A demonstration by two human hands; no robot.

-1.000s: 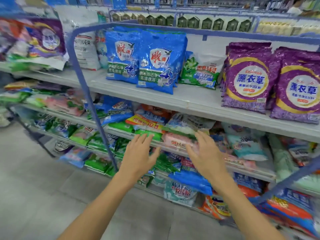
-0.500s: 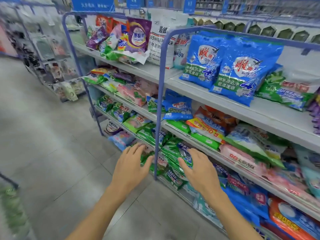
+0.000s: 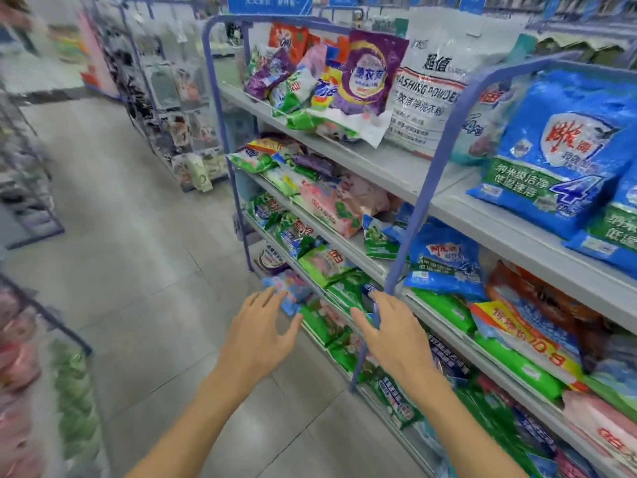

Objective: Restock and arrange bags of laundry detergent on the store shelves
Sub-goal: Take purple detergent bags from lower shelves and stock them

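Green detergent bags (image 3: pixel 341 288) | left hand (image 3: pixel 260 334), right hand (image 3: pixel 396 339) | fingers apart, apparently holding nothing

Top shelf (image 3: pixel 396 169), grey: purple bag (image 3: pixel 370 74) leaning at far left, white washing-powder sack (image 3: pixel 431 88) beside it, big blue bag (image 3: pixel 565 160) to the right. Second shelf (image 3: pixel 360 251): pink bag (image 3: pixel 339 205) lying flat, smaller blue bag (image 3: pixel 444 260) right of it. Green bags (image 3: pixel 348 288) crowd the shelves below. Grey tiled floor (image 3: pixel 144 288) on my left.

Glossy plastic detergent bags (image 3: pixel 558 167); smooth painted metal shelf frame (image 3: pixel 444 160); matt grey floor tiles (image 3: pixel 138 270) at 9 o'clock.
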